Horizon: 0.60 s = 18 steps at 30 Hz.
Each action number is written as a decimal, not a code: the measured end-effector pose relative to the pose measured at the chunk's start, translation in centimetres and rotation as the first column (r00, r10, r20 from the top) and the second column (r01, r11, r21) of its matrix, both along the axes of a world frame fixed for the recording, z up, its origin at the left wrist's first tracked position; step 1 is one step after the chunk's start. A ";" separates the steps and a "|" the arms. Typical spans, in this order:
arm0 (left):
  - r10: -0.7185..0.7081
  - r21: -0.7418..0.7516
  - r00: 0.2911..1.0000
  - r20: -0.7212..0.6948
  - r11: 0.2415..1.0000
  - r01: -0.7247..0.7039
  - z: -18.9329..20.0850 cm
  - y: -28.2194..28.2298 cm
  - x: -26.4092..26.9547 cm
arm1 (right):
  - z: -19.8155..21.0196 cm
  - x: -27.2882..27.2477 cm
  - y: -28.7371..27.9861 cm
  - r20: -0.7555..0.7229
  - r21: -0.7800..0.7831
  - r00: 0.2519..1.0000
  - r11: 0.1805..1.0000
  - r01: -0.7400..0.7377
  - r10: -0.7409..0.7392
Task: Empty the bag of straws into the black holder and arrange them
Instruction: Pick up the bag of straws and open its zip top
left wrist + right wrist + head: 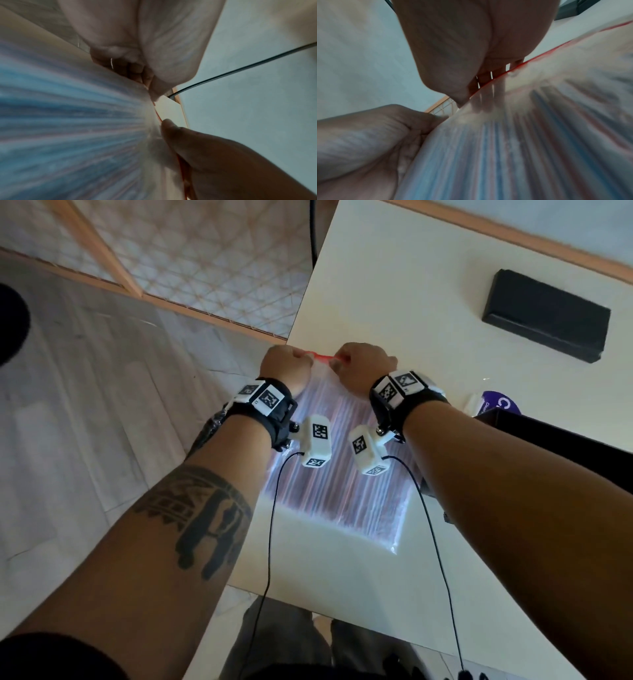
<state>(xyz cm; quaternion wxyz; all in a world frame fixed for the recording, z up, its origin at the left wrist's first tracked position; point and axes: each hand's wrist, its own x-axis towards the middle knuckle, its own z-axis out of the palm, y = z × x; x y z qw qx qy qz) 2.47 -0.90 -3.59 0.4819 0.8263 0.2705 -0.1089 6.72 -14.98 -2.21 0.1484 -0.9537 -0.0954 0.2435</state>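
A clear zip bag of red, blue and white striped straws [337, 487] lies flat on the white table [394, 289], with its red zip strip [322, 357] at the far end. My left hand [303, 359] pinches the strip's left part, and my right hand [344, 360] pinches it just to the right. The left wrist view shows the left hand [145, 78] closed on the bag's top edge [68, 121]. In the right wrist view the right hand [471, 89] has its thumb in front of the bag [505, 148] and its fingers behind. The black rectangular holder [548, 318] lies at the far right, apart from both hands.
A dark box-like object [565, 446] sits under my right forearm, with a purple-labelled item [501, 402] beyond it. The table's left edge runs close beside my left hand, with the floor and a wooden lattice panel [205, 261] beyond. A black cable [313, 231] hangs at the far edge.
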 end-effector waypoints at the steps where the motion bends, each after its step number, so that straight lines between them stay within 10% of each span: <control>1: -0.001 -0.019 1.000 0.013 1.000 0.001 0.1 0.0 -0.1 | 0.1 0.1 0.0 -0.001 0.039 1.000 0.999 -0.001 0.001; 9: 0.146 -0.378 0.899 0.412 0.926 0.023 2.7 1.5 -2.9 | 6.7 -0.5 -0.2 0.203 0.235 0.946 0.926 -0.297 0.252; 18: 0.326 -0.581 0.700 0.636 0.799 0.156 7.3 4.8 -9.6 | 13.7 -3.2 -8.8 0.319 0.011 0.674 0.708 -0.706 0.666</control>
